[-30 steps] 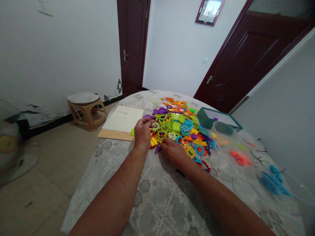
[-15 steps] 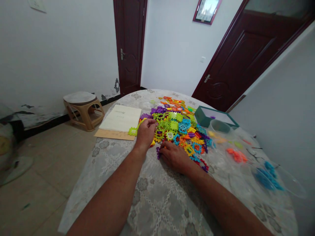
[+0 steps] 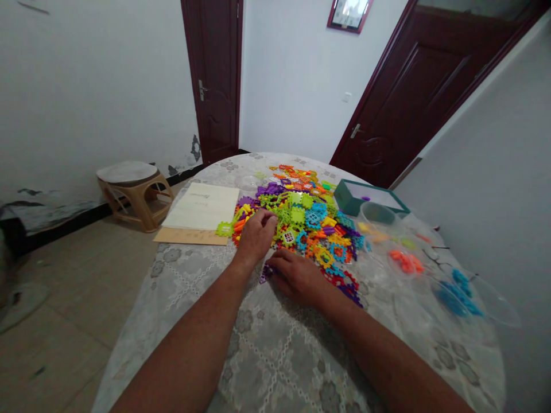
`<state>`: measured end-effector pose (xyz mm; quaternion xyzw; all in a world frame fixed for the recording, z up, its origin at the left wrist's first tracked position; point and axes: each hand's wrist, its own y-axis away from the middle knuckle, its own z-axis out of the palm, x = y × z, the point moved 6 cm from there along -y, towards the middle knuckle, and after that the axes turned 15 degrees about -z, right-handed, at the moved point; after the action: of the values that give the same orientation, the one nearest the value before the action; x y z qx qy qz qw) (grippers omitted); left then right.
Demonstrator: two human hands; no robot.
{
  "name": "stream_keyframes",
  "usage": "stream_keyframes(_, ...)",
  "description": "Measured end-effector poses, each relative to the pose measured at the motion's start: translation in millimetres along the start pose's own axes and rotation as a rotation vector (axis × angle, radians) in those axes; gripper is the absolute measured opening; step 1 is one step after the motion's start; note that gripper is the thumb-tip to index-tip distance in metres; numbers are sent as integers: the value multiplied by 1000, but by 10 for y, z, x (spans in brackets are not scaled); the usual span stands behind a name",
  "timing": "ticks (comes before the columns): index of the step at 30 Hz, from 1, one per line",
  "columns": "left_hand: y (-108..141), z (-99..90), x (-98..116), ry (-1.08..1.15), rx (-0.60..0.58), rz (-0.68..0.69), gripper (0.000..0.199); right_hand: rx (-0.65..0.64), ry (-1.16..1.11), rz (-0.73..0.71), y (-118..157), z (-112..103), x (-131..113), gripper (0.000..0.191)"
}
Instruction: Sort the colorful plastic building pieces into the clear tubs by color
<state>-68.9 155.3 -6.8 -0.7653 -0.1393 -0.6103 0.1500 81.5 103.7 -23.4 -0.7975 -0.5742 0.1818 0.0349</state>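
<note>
My right hand (image 3: 297,276) is closed on a purple toothed plastic building piece (image 3: 264,273), low over the tablecloth at the near edge of a heap. Just beyond it my left hand (image 3: 258,234) rests against the heap, its fingers bent and pressed together. Whatever they pinch, if anything, is hidden. The heap holds interlocking toothed pieces in several colours, among them a lime green square (image 3: 297,215), a blue lattice piece (image 3: 316,214) and a yellow frame (image 3: 323,257). One green piece (image 3: 224,229) lies left of my left hand, partly over cardboard.
A cream paper sheet (image 3: 202,205) lies on brown cardboard (image 3: 189,236) at the left. To the right stand a green box (image 3: 349,202) and a clear tub (image 3: 379,213). Clear containers hold orange pieces (image 3: 405,261) and blue pieces (image 3: 458,293). A stool (image 3: 133,195) stands on the floor.
My right hand has shifted slightly left with the purple piece, which now sits more tilted. My left hand stays beside the heap. The whole view has turned a little to the right.
</note>
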Motion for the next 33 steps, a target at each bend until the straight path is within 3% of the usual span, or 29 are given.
stream_keyframes(4,-45,2,-48,-11,-5,-27,21,-158,170,51,-33,135,-36,26)
stream_keyframes(10,-49,47,-57,-47,-59,-21,23,-82,226,90,7,211,23,20)
stream_keyframes(12,-54,62,-73,-44,-84,-16,25,25,143,110,30,184,58,17)
stream_keyframes(15,-61,88,-94,-20,-137,-15,30,324,-102,176,85,52,183,14)
stream_keyframes(18,-21,152,-49,-53,-224,20,35,616,-404,374,194,-42,443,17)
stream_keyframes(23,183,369,75,-199,-440,111,36,841,-829,649,322,-9,752,27)
stream_keyframes(26,285,485,79,-317,-499,130,26,806,-1006,686,370,-35,766,35)
stream_keyframes(28,312,520,61,-339,-501,92,20,720,-951,680,482,-159,738,37)
stream_keyframes(33,323,527,17,-124,-576,-138,19,398,-117,465,1096,-706,522,26)
